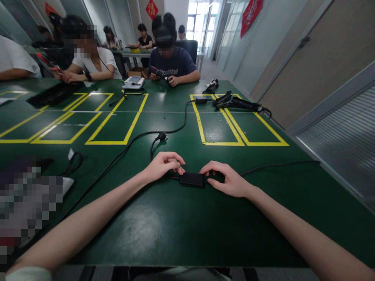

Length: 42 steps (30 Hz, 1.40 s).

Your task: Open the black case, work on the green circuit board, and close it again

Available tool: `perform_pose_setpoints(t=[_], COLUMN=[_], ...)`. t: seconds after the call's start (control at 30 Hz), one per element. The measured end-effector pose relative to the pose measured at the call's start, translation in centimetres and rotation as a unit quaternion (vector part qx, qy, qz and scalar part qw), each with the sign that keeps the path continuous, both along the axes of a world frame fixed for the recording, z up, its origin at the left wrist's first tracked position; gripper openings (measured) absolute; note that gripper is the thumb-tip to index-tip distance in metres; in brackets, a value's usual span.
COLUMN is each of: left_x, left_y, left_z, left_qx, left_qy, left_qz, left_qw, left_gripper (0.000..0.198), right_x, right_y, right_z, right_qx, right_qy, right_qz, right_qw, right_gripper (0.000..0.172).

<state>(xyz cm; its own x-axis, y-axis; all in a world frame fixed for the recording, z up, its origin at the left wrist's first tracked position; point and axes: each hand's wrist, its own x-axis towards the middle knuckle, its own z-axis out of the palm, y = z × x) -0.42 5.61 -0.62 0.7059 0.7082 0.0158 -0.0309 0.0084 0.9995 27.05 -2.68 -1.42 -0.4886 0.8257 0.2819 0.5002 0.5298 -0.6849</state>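
Observation:
A black power adapter [191, 180] lies flat on the green table, between my two hands. My left hand [164, 166] is at its upper left corner, fingers loosely bent and fingertips at or just above the edge; whether they touch is unclear. At the right end is my right hand [228, 179], its thumb and curved fingers apart around the cable end, not closed on the adapter. A cord leaves the adapter on the left, partly hidden by my left hand, and a black plug [161, 136] lies beyond that hand. Another cable [281, 164] runs off to the right.
A long black cord [140, 135] crosses the table to a second adapter [201, 101]. Yellow tape rectangles [107, 143] mark the tabletop [140, 230]. Bundled black cables [234, 102] lie far right, a white device [134, 82] farther back. Several people sit across the table.

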Motion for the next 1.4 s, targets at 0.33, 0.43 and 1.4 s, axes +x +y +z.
perform_pose_setpoints(t=[0.33,0.43,1.4], left_x=[-0.2,-0.3,-0.1], left_y=[0.2,0.3,0.6], left_z=[0.0,0.1,-0.3], left_qx=[0.038,0.049,0.026], left_qy=[0.039,0.047,0.032], left_qz=[-0.02,-0.02,-0.027], left_qw=[0.998,0.997,0.999], left_gripper=[0.035,0.035,0.033], right_x=[-0.9,-1.1,-0.8], right_y=[-0.1,-0.3,-0.3], right_z=[-0.1,-0.1,-0.1], right_qx=[0.06,0.073,0.073], right_qy=[-0.029,-0.037,-0.013], right_qz=[-0.005,-0.016,-0.016], right_qw=[0.998,0.996,0.997], right_gripper=[0.028,0.024,0.016])
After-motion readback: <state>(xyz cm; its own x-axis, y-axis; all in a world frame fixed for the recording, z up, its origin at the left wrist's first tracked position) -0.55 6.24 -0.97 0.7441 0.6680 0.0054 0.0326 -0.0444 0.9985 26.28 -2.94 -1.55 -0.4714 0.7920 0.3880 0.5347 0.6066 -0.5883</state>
